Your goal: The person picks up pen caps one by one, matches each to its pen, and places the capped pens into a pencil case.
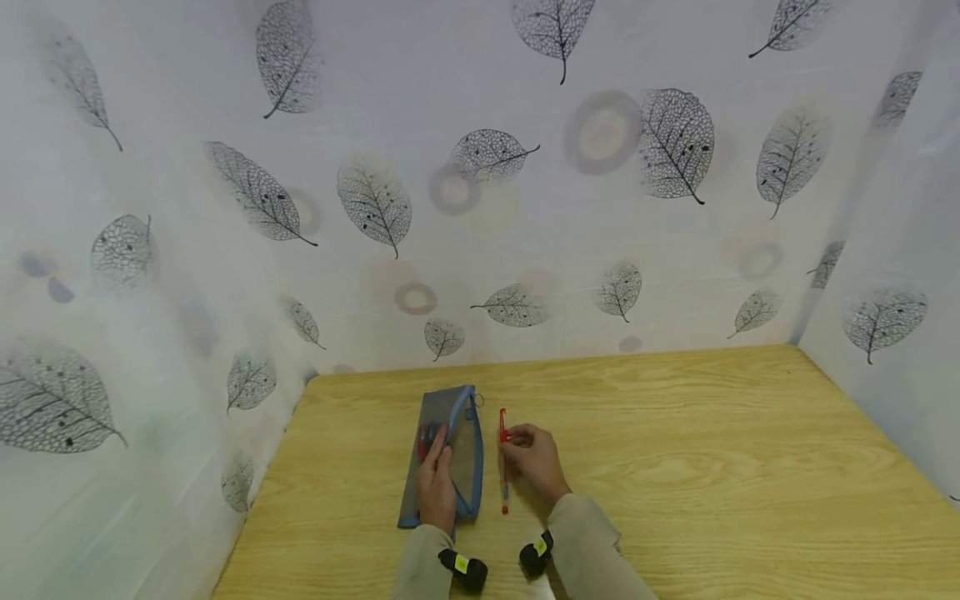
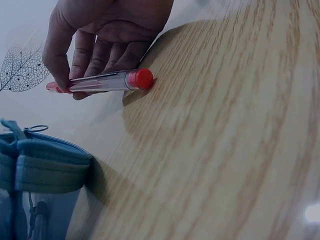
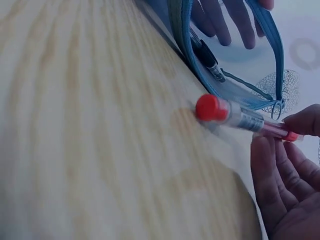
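A grey mesh zip pouch point(image 1: 468, 458) with blue edging lies on the wooden table, its mouth gaping to the right. My left hand point(image 1: 437, 487) holds the pouch by its upper rim; in the right wrist view the left hand's fingers point(image 3: 240, 22) show beyond the blue-edged opening. Dark and red items, including a black pen point(image 3: 207, 57), are inside the pouch. Just right of the mouth, my right hand point(image 1: 536, 458) pinches a clear pen point(image 1: 504, 471) with a red cap and red end between thumb and fingers. The pen's red end point(image 2: 144, 79) points toward me.
The wood-grain table point(image 1: 712, 467) extends to the right of both hands. Pale curtains point(image 1: 480, 233) printed with leaves surround its back and sides. Black wrist-worn devices point(image 1: 463, 568) sit at both sleeves. A small ring point(image 1: 479, 400) hangs at the pouch's far corner.
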`<state>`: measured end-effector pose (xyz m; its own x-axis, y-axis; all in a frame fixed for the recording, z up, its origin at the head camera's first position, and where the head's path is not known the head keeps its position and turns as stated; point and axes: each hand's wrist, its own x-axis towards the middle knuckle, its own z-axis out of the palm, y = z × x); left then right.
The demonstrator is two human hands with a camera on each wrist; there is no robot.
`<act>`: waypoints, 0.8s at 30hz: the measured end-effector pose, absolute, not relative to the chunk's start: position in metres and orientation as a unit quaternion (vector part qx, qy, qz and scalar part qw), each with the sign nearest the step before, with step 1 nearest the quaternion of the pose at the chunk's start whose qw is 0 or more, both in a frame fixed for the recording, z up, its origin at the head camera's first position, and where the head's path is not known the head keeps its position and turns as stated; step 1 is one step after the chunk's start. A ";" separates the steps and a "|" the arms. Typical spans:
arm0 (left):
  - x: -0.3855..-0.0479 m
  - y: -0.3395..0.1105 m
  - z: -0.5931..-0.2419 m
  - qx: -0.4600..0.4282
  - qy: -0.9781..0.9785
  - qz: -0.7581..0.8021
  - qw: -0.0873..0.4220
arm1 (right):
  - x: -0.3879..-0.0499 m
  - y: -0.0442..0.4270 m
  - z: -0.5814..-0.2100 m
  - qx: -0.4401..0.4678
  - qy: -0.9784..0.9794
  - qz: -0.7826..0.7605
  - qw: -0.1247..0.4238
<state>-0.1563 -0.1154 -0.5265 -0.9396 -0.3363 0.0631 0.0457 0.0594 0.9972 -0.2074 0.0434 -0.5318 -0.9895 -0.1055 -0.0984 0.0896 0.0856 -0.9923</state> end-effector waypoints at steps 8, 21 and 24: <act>-0.159 -0.117 -0.527 0.106 -0.716 -0.678 0.131 | -0.211 0.039 -0.525 -0.023 0.697 -0.709 0.099; -0.158 -0.117 -0.527 0.104 -0.715 -0.678 0.135 | -0.214 0.004 -0.521 -0.056 0.713 -0.691 0.102; -0.159 -0.117 -0.528 0.111 -0.713 -0.680 0.131 | -0.214 0.001 -0.522 -0.064 0.739 -0.664 0.093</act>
<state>-0.1592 -0.1168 -0.5276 -0.9410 -0.3365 0.0354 0.0198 0.0498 0.9986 -0.2140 0.0014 -0.5225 -0.9744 -0.2184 -0.0528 0.0294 0.1090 -0.9936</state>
